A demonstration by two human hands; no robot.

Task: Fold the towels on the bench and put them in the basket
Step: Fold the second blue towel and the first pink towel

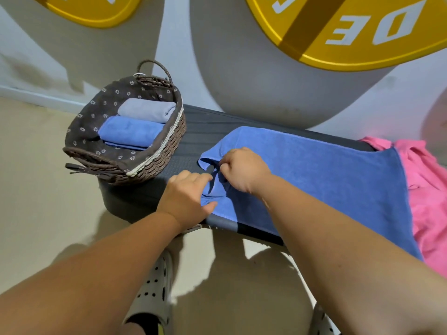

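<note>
A blue towel (pixel 314 175) lies spread across the dark bench (pixel 193 131). Its left end is bunched and partly turned over. My left hand (pixel 186 197) pinches the near left edge of that towel. My right hand (pixel 242 169) grips the rumpled left end just beyond it. A pink towel (pixel 428 189) lies crumpled at the bench's right end, partly under the blue one. The woven basket (pixel 154 163) stands on the left end of the bench. It holds a folded grey towel (pixel 147 110) and a folded blue towel (pixel 130 131).
The basket has a brown flowered lining and a handle at its far side. A grey and white wall with yellow discs rises right behind the bench. Beige floor lies to the left and below, with my foot in a grey clog (pixel 154 286) near the bench.
</note>
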